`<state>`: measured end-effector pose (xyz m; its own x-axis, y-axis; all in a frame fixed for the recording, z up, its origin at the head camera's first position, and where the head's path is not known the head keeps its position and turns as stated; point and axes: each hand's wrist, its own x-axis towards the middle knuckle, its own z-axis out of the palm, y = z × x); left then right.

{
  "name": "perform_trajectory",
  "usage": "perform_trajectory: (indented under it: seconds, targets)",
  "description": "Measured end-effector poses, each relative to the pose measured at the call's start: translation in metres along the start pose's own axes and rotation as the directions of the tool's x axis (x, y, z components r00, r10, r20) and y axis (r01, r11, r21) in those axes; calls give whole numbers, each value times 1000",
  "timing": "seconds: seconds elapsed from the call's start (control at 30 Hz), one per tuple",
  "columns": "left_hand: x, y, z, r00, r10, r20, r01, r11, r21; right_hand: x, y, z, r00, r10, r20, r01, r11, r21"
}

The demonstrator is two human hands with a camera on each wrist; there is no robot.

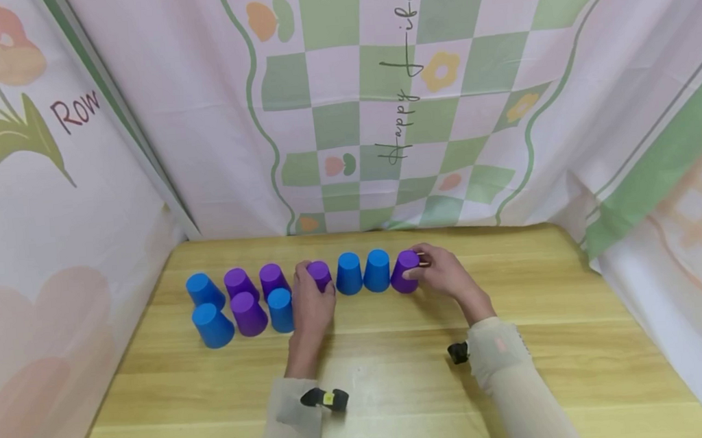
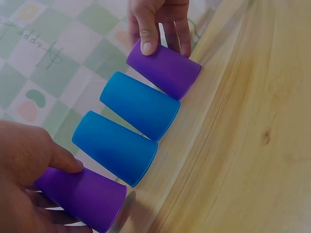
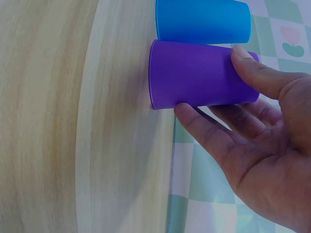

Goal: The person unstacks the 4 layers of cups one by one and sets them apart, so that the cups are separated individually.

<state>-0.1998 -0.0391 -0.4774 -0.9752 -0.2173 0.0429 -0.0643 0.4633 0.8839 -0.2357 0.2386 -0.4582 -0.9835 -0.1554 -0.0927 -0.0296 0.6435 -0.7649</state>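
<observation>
Upside-down cups stand on the wooden table. At the right end of the back row, the right hand [image 1: 445, 277] holds a purple cup [image 1: 405, 272] between thumb and fingers; the right wrist view shows this hand [image 3: 262, 131] with its thumb on the purple cup [image 3: 199, 75]. The left hand [image 1: 313, 304] grips another purple cup [image 1: 320, 275], its thumb across the side in the left wrist view, where the hand [image 2: 29, 170] partly covers that cup [image 2: 87, 196]. Between the two held cups are two blue cups [image 1: 349, 274] [image 1: 376, 270], side by side.
Left of the left hand, more back-row cups stand: a blue one [image 1: 204, 290] and two purple ones [image 1: 240, 283] [image 1: 274, 279]. In front are a blue [image 1: 214, 326], a purple [image 1: 249, 314] and a blue cup [image 1: 280, 311]. A patterned curtain [image 1: 398, 105] hangs behind the table [image 1: 402, 394].
</observation>
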Motion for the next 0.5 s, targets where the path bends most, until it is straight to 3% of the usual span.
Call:
perform_trajectory:
  seconds: [0.5]
  targets:
    - [-8,6,-8,999,-13,33,13,1000,24,-1,-1,0,1000,-1,0,1,1000,1]
